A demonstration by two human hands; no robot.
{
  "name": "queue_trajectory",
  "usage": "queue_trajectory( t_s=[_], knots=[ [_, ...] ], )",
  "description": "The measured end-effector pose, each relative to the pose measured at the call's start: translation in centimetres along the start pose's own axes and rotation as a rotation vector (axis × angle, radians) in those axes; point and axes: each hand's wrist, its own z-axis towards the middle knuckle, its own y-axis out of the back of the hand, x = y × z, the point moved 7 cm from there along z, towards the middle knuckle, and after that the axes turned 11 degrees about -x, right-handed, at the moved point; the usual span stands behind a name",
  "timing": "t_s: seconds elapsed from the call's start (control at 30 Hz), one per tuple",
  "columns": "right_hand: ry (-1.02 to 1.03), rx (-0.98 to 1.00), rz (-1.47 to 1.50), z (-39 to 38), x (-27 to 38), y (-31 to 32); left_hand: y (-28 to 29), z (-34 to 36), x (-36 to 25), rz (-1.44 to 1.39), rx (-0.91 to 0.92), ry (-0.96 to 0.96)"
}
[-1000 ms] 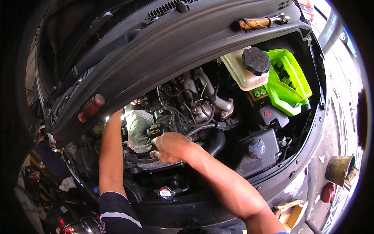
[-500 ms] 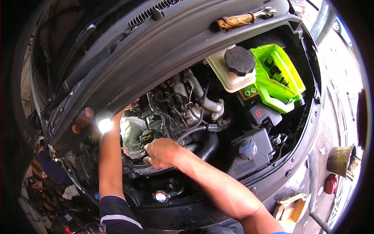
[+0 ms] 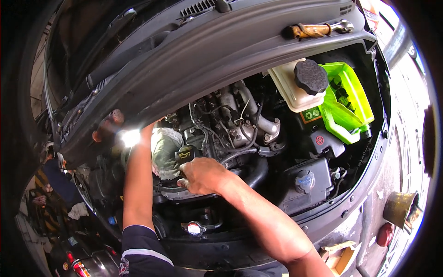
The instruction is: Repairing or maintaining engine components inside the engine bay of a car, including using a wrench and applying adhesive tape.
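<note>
My right hand (image 3: 206, 176) is at the front edge of the engine (image 3: 221, 115), its fingers curled in beside the black oil filler cap (image 3: 186, 154). What those fingers grip is hidden. A pale, crumpled rag (image 3: 164, 152) lies left of the cap, between my two arms. My left forearm (image 3: 139, 184) reaches far into the engine bay past the rag. Only a sliver of my left hand (image 3: 159, 121) shows under the overhanging dark panel, so its fingers are hidden. A bright lamp (image 3: 130, 138) shines beside that forearm.
On the panel lie a ratchet with a worn yellow handle (image 3: 318, 30) and a reddish-handled tool (image 3: 108, 124). A white reservoir (image 3: 288, 92) and a bright green container (image 3: 348, 122) stand at right. Outside the car are a bucket (image 3: 396, 207) and an open carton (image 3: 344, 258).
The whole scene has shifted to the right in the picture as my head moved. Both hands remain at about the same spots on the engine.
</note>
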Motion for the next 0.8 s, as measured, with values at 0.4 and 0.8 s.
queue_trajectory(
  t_s=[0.4,0.8],
  knots=[
    [-0.003,0.009,-0.006,-0.2,-0.1,0.2,0.9,1.1,1.1,0.063,0.009,-0.008],
    [0.011,0.009,-0.002,0.0,0.1,0.0,0.8,1.2,2.1,0.13,0.034,-0.05]
  ],
)
